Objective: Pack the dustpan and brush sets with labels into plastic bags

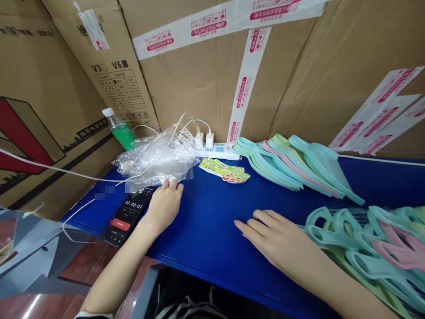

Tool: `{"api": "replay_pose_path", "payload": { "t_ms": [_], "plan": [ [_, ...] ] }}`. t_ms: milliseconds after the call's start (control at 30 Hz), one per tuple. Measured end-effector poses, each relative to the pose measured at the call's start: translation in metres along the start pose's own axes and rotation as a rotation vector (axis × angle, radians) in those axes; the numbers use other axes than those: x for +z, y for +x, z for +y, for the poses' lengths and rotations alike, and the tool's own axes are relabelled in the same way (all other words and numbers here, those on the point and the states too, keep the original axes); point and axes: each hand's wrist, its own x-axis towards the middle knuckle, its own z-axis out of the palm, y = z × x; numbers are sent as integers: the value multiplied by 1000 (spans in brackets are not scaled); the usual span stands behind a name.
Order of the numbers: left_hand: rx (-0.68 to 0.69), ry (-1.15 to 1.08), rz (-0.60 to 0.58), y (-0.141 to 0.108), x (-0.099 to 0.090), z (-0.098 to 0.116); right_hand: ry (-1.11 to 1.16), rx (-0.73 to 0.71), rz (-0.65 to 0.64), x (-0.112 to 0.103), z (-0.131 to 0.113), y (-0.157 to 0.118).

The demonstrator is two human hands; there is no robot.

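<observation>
My left hand (167,200) is at the near edge of a heap of clear plastic bags (156,155), its fingers apart and slightly bent. Whether the fingertips press on the plastic is hard to see. My right hand (270,230) is held low over the blue table (206,221), fingers stretched out, nothing in it. Beyond it lies a fanned stack of flat pastel plastic pieces with looped handles (299,161), in blue, green and pink. More such pieces (375,239) are piled beside my right forearm. Between the bags and the stack lie several printed yellow-green labels (224,170).
A phone (128,217) showing a running timer lies left of my left hand. Behind the bags stand a green-labelled bottle (121,130) and a white power strip (221,150) with two chargers. A white cable (66,170) crosses the left. Large cardboard boxes (192,79) wall the back.
</observation>
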Motion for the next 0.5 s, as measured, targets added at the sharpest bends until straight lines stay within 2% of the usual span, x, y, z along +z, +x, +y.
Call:
{"api": "replay_pose_path", "payload": {
  "t_ms": [233, 500],
  "plan": [
    [-101, 29, -135, 10, -1, -8, 74, 30, -17, 4, -4, -1],
    [-178, 32, -141, 31, -4, -14, 66, 49, -68, 3, 1, -5]
  ]
}}
